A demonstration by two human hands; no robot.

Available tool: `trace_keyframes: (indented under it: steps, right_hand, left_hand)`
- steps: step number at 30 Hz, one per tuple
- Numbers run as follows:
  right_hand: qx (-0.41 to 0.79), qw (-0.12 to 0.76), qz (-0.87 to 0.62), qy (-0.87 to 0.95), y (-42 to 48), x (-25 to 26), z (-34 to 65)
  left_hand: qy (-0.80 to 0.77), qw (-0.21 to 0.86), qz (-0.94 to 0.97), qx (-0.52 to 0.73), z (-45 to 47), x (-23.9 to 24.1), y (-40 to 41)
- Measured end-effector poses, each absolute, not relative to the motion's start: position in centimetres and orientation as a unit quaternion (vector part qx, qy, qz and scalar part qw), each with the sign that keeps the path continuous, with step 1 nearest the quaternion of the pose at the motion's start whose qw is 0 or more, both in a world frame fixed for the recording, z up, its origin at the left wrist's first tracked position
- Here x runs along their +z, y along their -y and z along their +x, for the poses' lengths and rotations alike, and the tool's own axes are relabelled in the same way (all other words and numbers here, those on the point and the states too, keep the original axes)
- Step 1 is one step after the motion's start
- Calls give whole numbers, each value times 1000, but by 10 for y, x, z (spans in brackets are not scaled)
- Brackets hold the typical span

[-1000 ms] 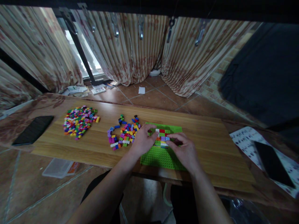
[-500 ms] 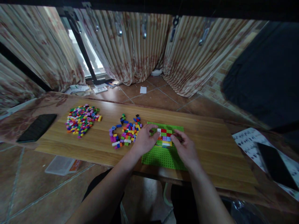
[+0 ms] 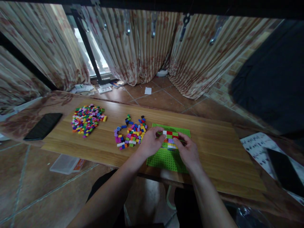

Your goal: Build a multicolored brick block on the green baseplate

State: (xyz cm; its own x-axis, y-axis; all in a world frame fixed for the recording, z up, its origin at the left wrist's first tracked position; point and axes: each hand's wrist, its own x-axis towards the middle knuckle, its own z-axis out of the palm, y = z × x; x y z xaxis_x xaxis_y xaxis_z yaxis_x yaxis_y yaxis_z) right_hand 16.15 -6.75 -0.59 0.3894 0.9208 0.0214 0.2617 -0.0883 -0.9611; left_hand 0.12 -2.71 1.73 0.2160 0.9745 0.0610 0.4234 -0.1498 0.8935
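Note:
A low block of toy bricks [image 3: 170,140], in red, white, lime, lilac and yellow, sits on the far half of a green studded baseplate [image 3: 166,161]. My left hand [image 3: 152,142] is at the block's left side, its thumb and fingers curled against the bricks near the white one. From the right, my right hand [image 3: 189,150] presses its thumb and index finger against the block's edge. Both hands grip the block between them. My fingers hide parts of its sides.
Loose bricks [image 3: 133,134] lie just left of the baseplate, with a larger brick pile [image 3: 86,120] farther left. A black tablet-like object [image 3: 44,126] is at the table's left end. On the right lie a printed sheet [image 3: 253,144] and a dark phone [image 3: 283,171].
The view has shifted slightly, so the scene sits a little farther right. My right hand's fingers have come in closer against the block; my left hand stays at its left side.

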Motion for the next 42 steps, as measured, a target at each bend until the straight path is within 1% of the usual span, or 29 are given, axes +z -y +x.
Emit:
trace_keyframes:
  steps: [7,11,17,20,24,29,31,36,42]
  right_hand:
    - [325,514,-655,448,67,-6,159]
    - [334,515,-655,440,69,-4,158]
    - [381,571,-657,310,69,4,164]
    - [378,597,-659,258,67,7,169]
    - [373,604,-653,266,66,7,170]
    - [365,605,-655,270,66,5,173]
    - [366,606,-653,268,66,3,176]
    - [372,600,-652,276,65,-1,176]
    - [372,587,-657,293,65,-2,174]
  left_hand:
    - [-507,414,663,364,2,18,29]
    - [-509,401,665,371,-1,19,27]
    - [-507,385,649,415,-21,19,13]
    - [-526,363,633,438,-31,16,6]
    - [-555,335,604,463,-53,19,-7]
    - [-655,263,478,523,-115,37,-20]
    - [-690,243,480,484,-137,43,-18]
    - [-755,184,565,277,-152,43,-8]
    - [-751,168,614,176,-145,35,-9]
